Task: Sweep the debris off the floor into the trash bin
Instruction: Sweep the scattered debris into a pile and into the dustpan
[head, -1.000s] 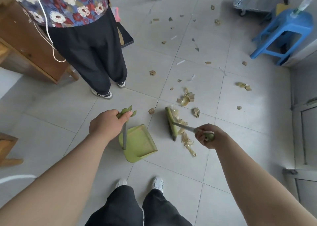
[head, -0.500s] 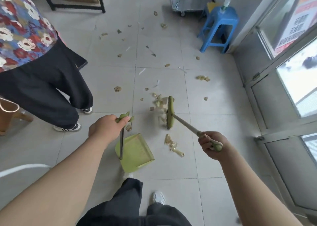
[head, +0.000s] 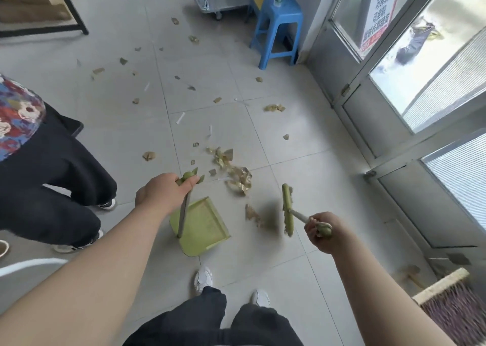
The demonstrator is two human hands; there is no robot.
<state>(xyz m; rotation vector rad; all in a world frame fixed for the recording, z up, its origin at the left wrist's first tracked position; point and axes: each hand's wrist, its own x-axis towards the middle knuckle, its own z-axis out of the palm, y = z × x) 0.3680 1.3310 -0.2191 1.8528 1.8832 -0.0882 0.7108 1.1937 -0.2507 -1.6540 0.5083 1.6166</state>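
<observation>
Gripping a green dustpan's upright handle with the left hand and a short green broom with the right hand, paper scraps heaped on tiles just beyond the pan; risking a fast stroke flinging scraps past its side lip; bristles motion-blurred, trash bin nowhere in view.

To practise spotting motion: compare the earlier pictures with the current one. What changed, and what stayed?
The broom reached out to the scrap pile, then swept back, dragging some scraps beside the dustpan. Nothing was taken up or let go: the right hand still grips the broom, and the left hand the dustpan's handle.
</observation>
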